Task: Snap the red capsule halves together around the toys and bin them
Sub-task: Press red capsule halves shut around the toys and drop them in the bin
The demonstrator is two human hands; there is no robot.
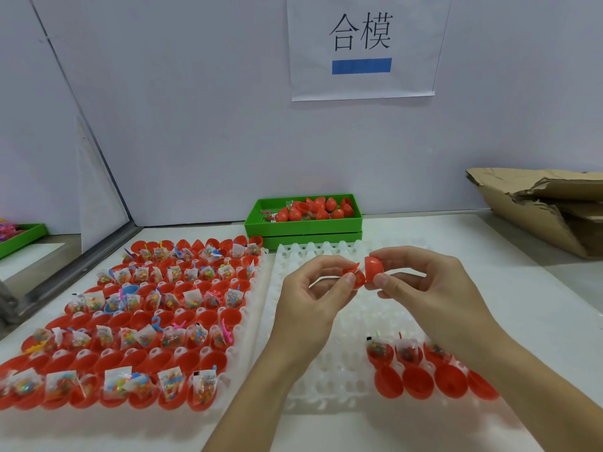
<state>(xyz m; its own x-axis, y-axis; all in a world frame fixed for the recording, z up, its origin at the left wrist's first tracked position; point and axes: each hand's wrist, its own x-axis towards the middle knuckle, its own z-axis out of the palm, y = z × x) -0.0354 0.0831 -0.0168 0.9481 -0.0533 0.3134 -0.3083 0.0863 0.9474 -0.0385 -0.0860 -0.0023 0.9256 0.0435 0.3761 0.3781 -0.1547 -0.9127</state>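
My left hand (318, 288) pinches a red capsule half (357, 278) with a small toy poking out of it. My right hand (421, 282) pinches the other red half (374, 267) right beside it, the two halves touching at an angle above the white holder tray (326, 380). At the back stands a green bin (303, 223) with several closed red capsules (321, 208). On the left, a second tray holds several red halves with bagged toys (130, 321). Near my right forearm sit a few more filled halves (406, 352) and empty halves (421, 381).
Torn cardboard (548, 203) lies at the back right. A paper sign (362, 47) hangs on the white back wall. Another green tray (19, 236) sits at the far left behind a divider panel (101, 197).
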